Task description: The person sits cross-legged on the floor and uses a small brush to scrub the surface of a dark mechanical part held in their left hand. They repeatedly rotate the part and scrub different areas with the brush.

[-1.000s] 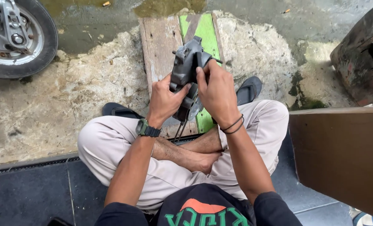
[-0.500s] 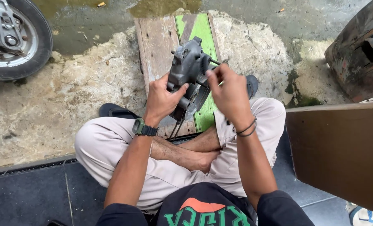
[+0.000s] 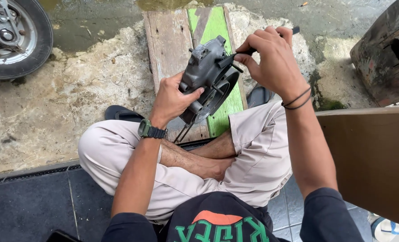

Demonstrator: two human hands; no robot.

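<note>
Left hand: raised before the chest, fingers and thumb curled shut in a firm grasp, thumb uppermost; forearm bare, rising from a dark sleeve; wrist straight. Right hand: held higher and further forward, well apart from the left; fingers bent and pinched together with the thumb, knuckles upward. Right forearm bare, slanting up from a dark sleeve; wrist slightly flexed. Legs crossed beneath both arms.

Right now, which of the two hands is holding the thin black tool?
The right hand, with black bands at its wrist, pinches the thin black tool. The left hand, with the watch, grips the grey metal housing.
</note>
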